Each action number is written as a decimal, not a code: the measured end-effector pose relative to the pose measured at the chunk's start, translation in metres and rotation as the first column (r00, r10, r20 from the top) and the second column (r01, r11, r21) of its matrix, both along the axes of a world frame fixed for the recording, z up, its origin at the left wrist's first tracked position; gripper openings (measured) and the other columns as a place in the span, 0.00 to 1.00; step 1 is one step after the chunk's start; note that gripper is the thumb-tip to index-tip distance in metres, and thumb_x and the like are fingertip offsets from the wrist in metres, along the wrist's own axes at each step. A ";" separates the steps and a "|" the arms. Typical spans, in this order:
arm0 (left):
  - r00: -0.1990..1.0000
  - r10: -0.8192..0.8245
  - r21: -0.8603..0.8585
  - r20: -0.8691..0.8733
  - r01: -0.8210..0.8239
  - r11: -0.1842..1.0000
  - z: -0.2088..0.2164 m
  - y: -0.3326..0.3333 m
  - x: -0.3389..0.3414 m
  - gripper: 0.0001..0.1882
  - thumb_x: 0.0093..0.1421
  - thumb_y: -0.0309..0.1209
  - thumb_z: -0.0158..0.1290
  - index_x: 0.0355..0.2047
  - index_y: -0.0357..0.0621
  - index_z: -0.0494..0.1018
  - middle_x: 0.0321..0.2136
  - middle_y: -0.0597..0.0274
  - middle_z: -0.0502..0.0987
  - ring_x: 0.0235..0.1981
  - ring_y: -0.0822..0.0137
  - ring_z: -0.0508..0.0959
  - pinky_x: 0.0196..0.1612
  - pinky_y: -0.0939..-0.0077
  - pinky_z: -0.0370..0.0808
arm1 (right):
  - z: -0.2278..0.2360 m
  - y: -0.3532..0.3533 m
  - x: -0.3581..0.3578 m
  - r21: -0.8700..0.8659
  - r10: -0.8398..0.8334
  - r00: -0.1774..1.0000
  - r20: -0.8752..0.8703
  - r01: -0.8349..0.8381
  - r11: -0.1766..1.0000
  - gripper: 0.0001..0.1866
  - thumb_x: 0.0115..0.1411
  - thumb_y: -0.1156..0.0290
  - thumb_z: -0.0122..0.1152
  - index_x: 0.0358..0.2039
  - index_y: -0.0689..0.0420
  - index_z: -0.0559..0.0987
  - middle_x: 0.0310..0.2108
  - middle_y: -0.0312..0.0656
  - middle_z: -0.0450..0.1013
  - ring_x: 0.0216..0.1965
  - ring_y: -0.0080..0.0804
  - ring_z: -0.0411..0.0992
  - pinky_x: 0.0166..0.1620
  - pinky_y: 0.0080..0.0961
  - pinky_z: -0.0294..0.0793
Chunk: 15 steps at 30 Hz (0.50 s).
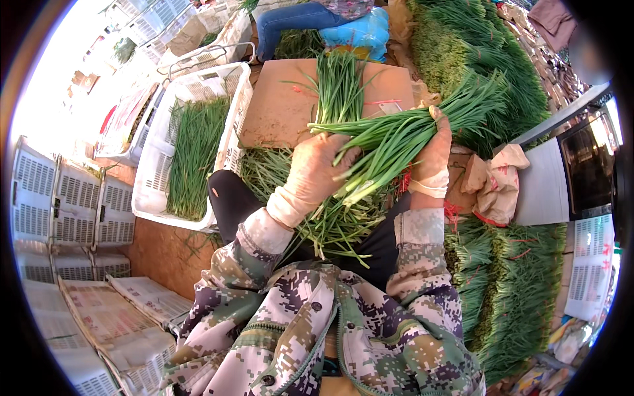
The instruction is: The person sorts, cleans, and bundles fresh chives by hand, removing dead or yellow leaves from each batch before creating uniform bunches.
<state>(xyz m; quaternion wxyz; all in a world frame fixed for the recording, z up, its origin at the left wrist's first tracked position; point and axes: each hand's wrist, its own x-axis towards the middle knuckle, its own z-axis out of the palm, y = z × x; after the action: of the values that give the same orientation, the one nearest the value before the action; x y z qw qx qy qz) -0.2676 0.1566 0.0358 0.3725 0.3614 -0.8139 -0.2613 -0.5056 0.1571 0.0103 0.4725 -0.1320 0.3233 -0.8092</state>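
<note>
A loose bunch of green chives (403, 135) lies slantwise across my hands, pale stem ends low and leaf tips up to the right. My right hand (430, 157), in a pale glove, is wrapped round its middle, thumb on top. On the left side, my gloved left hand (309, 170) has its fingers curled at the stem ends, closed on some stalks. Another chive bunch (340, 86) rests on the brown board (281, 99) just beyond. Loose chive stalks (343, 228) are heaped over my lap beneath both hands.
A white plastic crate (146, 178) with chives (198, 155) stands at the left, near stacked crates (76, 198). Chive piles (515, 284) lie right and far right. A crumpled paper bag (503, 185) is beside my right arm. Beyond the board sits a person in jeans (290, 23).
</note>
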 end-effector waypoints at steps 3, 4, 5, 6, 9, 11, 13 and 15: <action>0.957 0.007 0.372 -0.289 0.105 0.922 -0.013 -0.006 0.004 0.13 0.62 0.28 0.59 0.41 0.30 0.79 0.31 0.59 0.83 0.32 0.77 0.78 0.38 0.78 0.75 | 0.012 0.001 0.009 0.043 -0.053 0.995 -0.086 0.057 0.997 0.12 0.64 0.65 0.54 0.39 0.60 0.78 0.31 0.38 0.75 0.32 0.30 0.74 0.39 0.27 0.76; 0.930 0.052 0.437 -0.365 0.122 0.891 -0.017 -0.003 0.003 0.12 0.61 0.27 0.60 0.41 0.29 0.79 0.31 0.61 0.83 0.32 0.78 0.77 0.37 0.79 0.75 | 0.015 0.001 0.013 0.084 -0.082 0.991 -0.103 0.091 0.992 0.11 0.64 0.65 0.55 0.39 0.60 0.78 0.32 0.37 0.75 0.32 0.29 0.74 0.39 0.27 0.76; 0.930 0.052 0.436 -0.365 0.122 0.892 -0.021 -0.002 0.001 0.12 0.61 0.27 0.60 0.41 0.29 0.79 0.31 0.61 0.83 0.32 0.78 0.77 0.37 0.79 0.75 | 0.013 -0.001 0.011 0.084 -0.082 0.991 -0.104 0.091 0.992 0.11 0.64 0.65 0.55 0.39 0.60 0.78 0.32 0.37 0.75 0.32 0.29 0.74 0.39 0.27 0.76; 0.903 0.123 0.453 -0.412 0.085 0.887 -0.027 -0.002 -0.001 0.12 0.60 0.27 0.60 0.40 0.29 0.79 0.30 0.58 0.83 0.31 0.77 0.78 0.36 0.79 0.76 | 0.008 -0.004 0.008 0.082 -0.092 0.993 -0.077 0.099 0.992 0.11 0.63 0.65 0.55 0.39 0.59 0.78 0.32 0.37 0.75 0.32 0.29 0.74 0.39 0.27 0.76; 0.839 0.228 0.477 -0.493 0.041 0.878 -0.037 -0.002 -0.006 0.11 0.59 0.26 0.60 0.39 0.29 0.80 0.29 0.56 0.83 0.29 0.76 0.79 0.35 0.78 0.77 | 0.003 -0.007 0.007 0.110 -0.108 0.993 -0.037 0.111 0.988 0.11 0.63 0.65 0.56 0.38 0.59 0.79 0.32 0.36 0.75 0.32 0.29 0.74 0.38 0.26 0.75; 0.808 0.259 0.482 -0.529 0.035 0.876 -0.039 -0.002 -0.005 0.11 0.58 0.25 0.60 0.38 0.28 0.80 0.29 0.57 0.83 0.29 0.76 0.79 0.35 0.79 0.77 | 0.001 -0.007 0.007 0.138 -0.116 0.993 -0.024 0.118 0.983 0.11 0.63 0.65 0.56 0.38 0.59 0.79 0.32 0.36 0.76 0.32 0.29 0.74 0.38 0.26 0.75; 0.909 0.224 0.412 -0.352 -0.065 0.909 -0.038 -0.002 -0.001 0.09 0.59 0.23 0.59 0.38 0.28 0.79 0.29 0.59 0.83 0.29 0.75 0.79 0.35 0.81 0.77 | -0.004 -0.006 0.005 0.088 -0.117 0.991 -0.070 0.123 0.988 0.11 0.64 0.65 0.56 0.38 0.59 0.79 0.32 0.37 0.76 0.32 0.29 0.74 0.38 0.26 0.75; 0.861 0.216 0.466 -0.461 0.028 0.884 -0.048 -0.009 0.006 0.08 0.60 0.22 0.58 0.38 0.28 0.79 0.30 0.59 0.83 0.29 0.75 0.79 0.36 0.80 0.78 | -0.001 -0.002 0.003 0.081 -0.078 0.994 -0.075 0.085 0.993 0.11 0.64 0.64 0.56 0.38 0.59 0.78 0.31 0.37 0.76 0.32 0.29 0.74 0.39 0.26 0.76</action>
<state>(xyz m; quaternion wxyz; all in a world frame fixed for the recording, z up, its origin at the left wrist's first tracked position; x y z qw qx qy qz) -0.2614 0.1471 -0.0125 0.4874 0.3989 -0.5853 -0.5106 -0.5028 0.1552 0.0096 0.4322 -0.1276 0.3791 -0.8082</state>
